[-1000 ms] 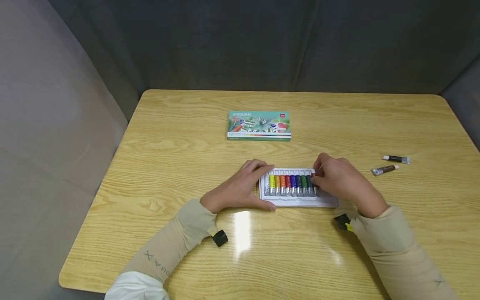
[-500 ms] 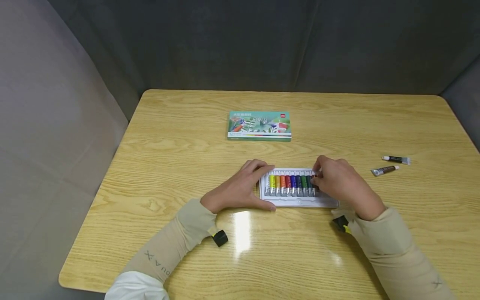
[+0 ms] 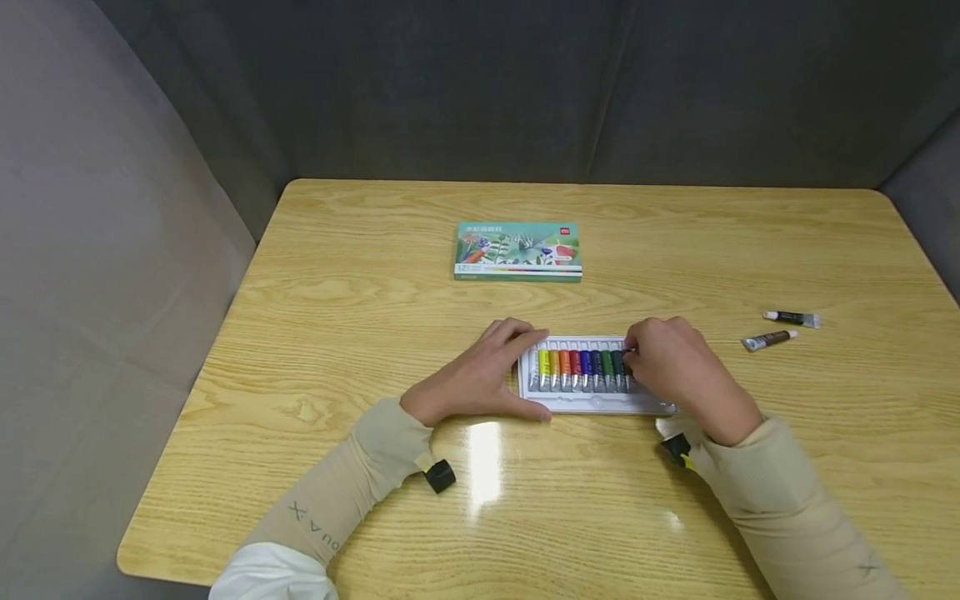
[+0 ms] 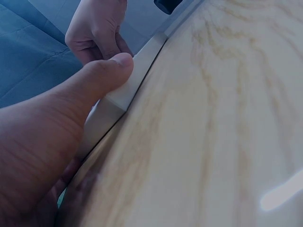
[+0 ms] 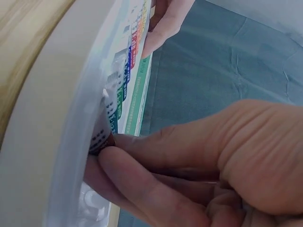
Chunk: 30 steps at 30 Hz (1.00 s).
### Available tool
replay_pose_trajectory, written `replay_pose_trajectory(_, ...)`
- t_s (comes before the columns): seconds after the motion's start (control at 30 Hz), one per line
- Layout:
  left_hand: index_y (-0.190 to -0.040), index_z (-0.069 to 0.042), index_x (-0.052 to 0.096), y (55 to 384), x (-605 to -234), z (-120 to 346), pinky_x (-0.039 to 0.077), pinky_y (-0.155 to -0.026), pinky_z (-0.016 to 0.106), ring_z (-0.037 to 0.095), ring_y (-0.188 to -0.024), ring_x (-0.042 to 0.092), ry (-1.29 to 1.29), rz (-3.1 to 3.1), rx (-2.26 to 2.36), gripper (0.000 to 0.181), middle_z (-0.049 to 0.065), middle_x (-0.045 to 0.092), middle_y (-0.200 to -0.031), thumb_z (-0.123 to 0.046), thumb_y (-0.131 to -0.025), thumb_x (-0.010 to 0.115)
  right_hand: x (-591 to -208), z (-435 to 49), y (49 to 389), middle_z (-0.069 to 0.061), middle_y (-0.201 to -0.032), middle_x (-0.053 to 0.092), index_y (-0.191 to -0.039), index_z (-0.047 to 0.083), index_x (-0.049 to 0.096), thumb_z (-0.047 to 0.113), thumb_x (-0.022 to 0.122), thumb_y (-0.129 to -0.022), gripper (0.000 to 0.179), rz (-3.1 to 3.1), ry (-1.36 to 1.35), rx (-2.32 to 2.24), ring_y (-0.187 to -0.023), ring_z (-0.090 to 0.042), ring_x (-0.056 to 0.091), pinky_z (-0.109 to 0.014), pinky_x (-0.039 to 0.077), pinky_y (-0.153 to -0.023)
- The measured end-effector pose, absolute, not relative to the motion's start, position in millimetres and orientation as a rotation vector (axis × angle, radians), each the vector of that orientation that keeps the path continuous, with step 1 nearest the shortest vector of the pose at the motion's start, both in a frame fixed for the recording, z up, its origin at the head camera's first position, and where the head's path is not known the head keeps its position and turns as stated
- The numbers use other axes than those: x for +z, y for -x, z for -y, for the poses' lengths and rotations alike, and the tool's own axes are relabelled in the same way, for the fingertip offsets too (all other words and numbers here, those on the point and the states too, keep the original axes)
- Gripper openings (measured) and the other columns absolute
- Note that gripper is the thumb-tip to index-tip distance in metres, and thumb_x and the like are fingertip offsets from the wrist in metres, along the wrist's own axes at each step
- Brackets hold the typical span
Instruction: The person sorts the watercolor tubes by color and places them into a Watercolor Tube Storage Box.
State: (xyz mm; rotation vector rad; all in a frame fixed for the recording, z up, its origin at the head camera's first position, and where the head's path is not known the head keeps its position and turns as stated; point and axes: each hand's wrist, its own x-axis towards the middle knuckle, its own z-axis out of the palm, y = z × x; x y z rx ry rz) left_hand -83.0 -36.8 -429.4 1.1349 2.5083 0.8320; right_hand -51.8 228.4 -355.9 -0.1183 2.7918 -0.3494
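A white plastic paint tray point(image 3: 577, 406) lies on the table, with a row of colored paint tubes point(image 3: 575, 368) in its slots, from white and yellow to dark green. At its left end my left hand point(image 3: 480, 375) grips the tray, thumb on the front edge and fingers at the back corner. My right hand point(image 3: 686, 367) is over the right end. In the right wrist view, its thumb and fingers pinch a reddish-brown paint tube point(image 5: 100, 133) beside the green ones. Most of that tube is hidden by the fingers. The left wrist view shows the thumb point(image 4: 111, 73) against the tray's side.
A green illustrated paint box point(image 3: 517, 252) lies flat behind the tray. To the right lie a black paint tube point(image 3: 793, 318) and a brown paint tube point(image 3: 769, 340), side by side. Dark curtains point(image 3: 525, 92) hang beyond the wooden table's point(image 3: 360, 250) far edge.
My right hand has tipped slightly down and toward me, and the reddish-brown tube has sunk from view behind its fingers in the head view. The left hand and tray have stayed put.
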Motion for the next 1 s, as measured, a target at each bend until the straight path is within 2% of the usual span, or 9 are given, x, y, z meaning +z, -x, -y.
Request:
replay_pose_trajectory(0.23,-0.163,-0.021,0.033,83,-430,37,0.043,-0.119,0.040,0.015,-0.141,0.038,-1.125,-2.505,0.832,0.112,-0.001,0.041,-0.153,-0.073,-0.076,0.079,-357,-228,51,-0.020,-0.096,0.077,-0.103,-0.003,0.077,0.006,0.065,-0.094,0.017,-2.795,0.151,-0.354,-0.074,-0.025,0.062,-0.036,0.052,-0.060)
replay_pose_trajectory(0.47,-0.164,-0.020,0.032,84,-430,37,0.042,-0.120,0.041,0.017,-0.142,0.038,-1.126,-2.502,0.830,0.112,0.001,0.040,-0.155,-0.073,-0.076,0.079,-357,-228,51,-0.022,-0.099,0.076,-0.105,-0.004,0.076,0.005,0.065,-0.094,0.018,-2.789,0.146,-0.353,-0.075,-0.025,0.062,-0.034,0.052,-0.060)
replay_pose_trajectory(0.57,-0.164,-0.020,0.032,84,-430,37,0.042,-0.120,0.041,0.017,-0.143,0.037,-1.122,-2.504,0.828,0.112,0.001,0.040,-0.156,-0.073,-0.076,0.079,-357,-228,51,-0.023,-0.102,0.076,-0.107,-0.004,0.077,0.004,0.065,-0.095,0.019,-2.788,0.147,-0.357,-0.077,-0.025,0.064,-0.036,0.055,-0.064)
replay_pose_trajectory(0.77,-0.164,-0.021,0.032,83,-430,37,0.042,-0.120,0.041,0.016,-0.142,0.038,-1.117,-2.499,0.834,0.112,0.000,0.040,-0.155,-0.073,-0.076,0.079,-355,-233,50,-0.022,-0.109,0.077,-0.107,0.000,0.080,0.003,0.062,-0.096,0.021,-2.800,0.200,-0.357,-0.095,-0.033,0.071,-0.049,0.059,-0.080)
replay_pose_trajectory(0.9,-0.163,-0.021,0.032,84,-430,37,0.043,-0.119,0.040,0.016,-0.141,0.038,-1.121,-2.498,0.836,0.112,0.000,0.040,-0.154,-0.073,-0.076,0.079,-352,-239,50,-0.018,-0.108,0.077,-0.105,0.004,0.080,0.007,0.060,-0.099,0.022,-2.787,0.207,-0.378,-0.090,-0.028,0.068,-0.045,0.057,-0.075)
replay_pose_trajectory(1.0,-0.163,-0.020,0.033,84,-430,37,0.043,-0.119,0.039,0.016,-0.141,0.038,-1.128,-2.494,0.843,0.112,0.000,0.040,-0.154,-0.072,-0.076,0.079,-347,-247,50,-0.020,-0.112,0.076,-0.109,0.004,0.080,0.011,0.060,-0.101,0.022,-2.787,0.192,-0.378,-0.092,-0.031,0.067,-0.047,0.055,-0.076)
